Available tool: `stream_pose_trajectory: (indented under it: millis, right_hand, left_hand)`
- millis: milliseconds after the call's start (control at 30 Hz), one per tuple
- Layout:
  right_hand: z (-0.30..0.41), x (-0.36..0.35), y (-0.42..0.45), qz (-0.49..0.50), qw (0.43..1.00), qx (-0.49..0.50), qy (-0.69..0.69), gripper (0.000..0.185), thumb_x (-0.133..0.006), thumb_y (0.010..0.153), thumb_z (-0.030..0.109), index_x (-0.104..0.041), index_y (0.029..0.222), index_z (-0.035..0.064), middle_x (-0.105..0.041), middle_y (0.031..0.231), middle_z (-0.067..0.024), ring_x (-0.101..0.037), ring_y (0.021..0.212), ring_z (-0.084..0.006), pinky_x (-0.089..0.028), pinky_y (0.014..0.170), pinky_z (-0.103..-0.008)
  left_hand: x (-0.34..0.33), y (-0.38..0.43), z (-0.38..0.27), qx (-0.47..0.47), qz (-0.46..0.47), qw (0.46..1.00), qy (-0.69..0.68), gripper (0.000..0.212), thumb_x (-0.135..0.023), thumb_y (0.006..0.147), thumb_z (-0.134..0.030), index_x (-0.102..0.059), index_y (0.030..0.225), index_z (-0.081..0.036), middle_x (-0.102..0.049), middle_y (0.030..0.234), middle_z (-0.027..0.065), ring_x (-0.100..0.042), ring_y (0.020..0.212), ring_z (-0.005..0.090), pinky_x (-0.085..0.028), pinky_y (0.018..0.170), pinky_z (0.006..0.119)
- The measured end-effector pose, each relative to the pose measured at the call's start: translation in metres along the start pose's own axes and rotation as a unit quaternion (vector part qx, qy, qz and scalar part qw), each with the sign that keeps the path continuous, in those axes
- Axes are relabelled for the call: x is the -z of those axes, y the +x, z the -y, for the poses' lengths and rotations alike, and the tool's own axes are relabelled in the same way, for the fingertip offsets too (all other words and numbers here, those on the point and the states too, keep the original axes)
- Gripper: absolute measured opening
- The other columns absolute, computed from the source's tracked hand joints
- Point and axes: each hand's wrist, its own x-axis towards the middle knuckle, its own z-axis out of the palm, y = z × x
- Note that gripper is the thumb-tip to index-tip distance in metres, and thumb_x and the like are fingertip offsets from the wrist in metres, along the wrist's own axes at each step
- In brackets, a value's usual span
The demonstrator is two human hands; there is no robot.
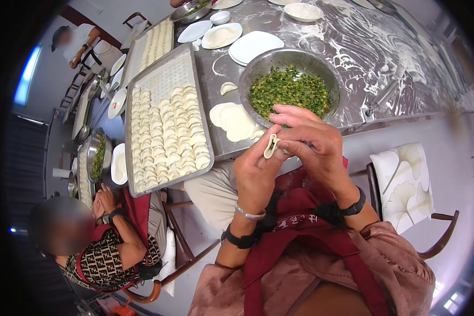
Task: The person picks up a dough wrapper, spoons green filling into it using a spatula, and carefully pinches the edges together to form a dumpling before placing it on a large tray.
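Between my two hands is a partly folded dumpling [270, 146], its edge still parted at the near end with green filling showing inside. My left hand [256, 170] supports it from the left, thumb against the dough. From the right, my right hand [314, 142] pinches the dough between thumb and fingers, hiding the far part. Just beyond my hands stands a steel bowl [256, 65] of chopped green filling [290, 91]. Left of the bowl lie flat round dough wrappers [233, 121], overlapping on the table, and a single folded dumpling [228, 87].
A perforated metal tray [164, 75] holds rows of dumplings [168, 134] at my left. White plates [254, 45] stand beyond the bowl. The flour-dusted steel table [363, 63] carries a rolling pin [385, 94] at right. A seated person [114, 237] works at left; another person [77, 43] stands farther off.
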Motion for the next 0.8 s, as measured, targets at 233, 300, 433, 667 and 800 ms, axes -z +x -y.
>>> stream_pose_trajectory:
  millis: [233,300,433,667,800]
  right_hand:
    - [0.005,0.002,0.002,0.040,0.994,-0.094,0.043,0.033,-0.076,0.070,0.008,-0.071,0.102,0.0029,-0.064,0.122,-0.0126,-0.052,0.125,-0.0325,-0.044,0.100,-0.0390]
    - [0.006,0.003,0.005,0.050,0.993,-0.087,0.062,0.034,-0.076,0.070,0.008,-0.071,0.103,0.0038,-0.063,0.124,-0.0128,-0.051,0.126,-0.0316,-0.044,0.101,-0.0389]
    - [-0.004,0.002,0.003,0.069,0.995,-0.037,0.053,0.031,-0.075,0.070,0.005,-0.070,0.101,0.0041,-0.065,0.120,-0.0117,-0.054,0.123,-0.0313,-0.045,0.099,-0.0388]
    - [-0.001,-0.010,0.002,0.005,1.000,0.009,0.008,0.018,-0.073,0.072,0.002,-0.068,0.089,0.0037,-0.069,0.109,-0.0108,-0.062,0.111,-0.0322,-0.051,0.090,-0.0381]
    - [0.000,-0.008,0.003,0.018,0.999,0.028,-0.027,0.013,-0.071,0.074,0.002,-0.067,0.086,0.0037,-0.069,0.109,-0.0115,-0.062,0.110,-0.0326,-0.052,0.088,-0.0384]
  left_hand:
    - [0.007,0.001,0.004,0.024,-0.002,0.999,-0.046,0.045,-0.054,0.093,0.002,-0.043,0.136,0.009,-0.060,0.120,0.0160,-0.061,0.104,0.0187,-0.053,0.090,0.031]
    - [0.005,0.000,0.004,0.031,0.004,0.999,-0.028,0.046,-0.055,0.094,0.001,-0.041,0.137,0.010,-0.059,0.121,0.0164,-0.061,0.105,0.0192,-0.053,0.089,0.031]
    - [-0.001,-0.001,0.000,0.029,-0.021,0.999,-0.030,0.046,-0.054,0.093,0.000,-0.043,0.137,0.006,-0.061,0.119,0.0133,-0.062,0.104,0.0169,-0.054,0.086,0.029]
    - [0.001,-0.004,0.005,0.019,-0.033,0.999,-0.030,0.050,-0.054,0.094,0.000,-0.036,0.140,0.009,-0.059,0.119,0.0140,-0.059,0.104,0.0158,-0.052,0.087,0.028]
    - [-0.002,-0.003,0.000,0.031,-0.028,0.999,0.008,0.050,-0.052,0.091,0.002,-0.040,0.139,0.006,-0.061,0.109,0.0061,-0.058,0.090,0.0074,-0.050,0.079,0.022]
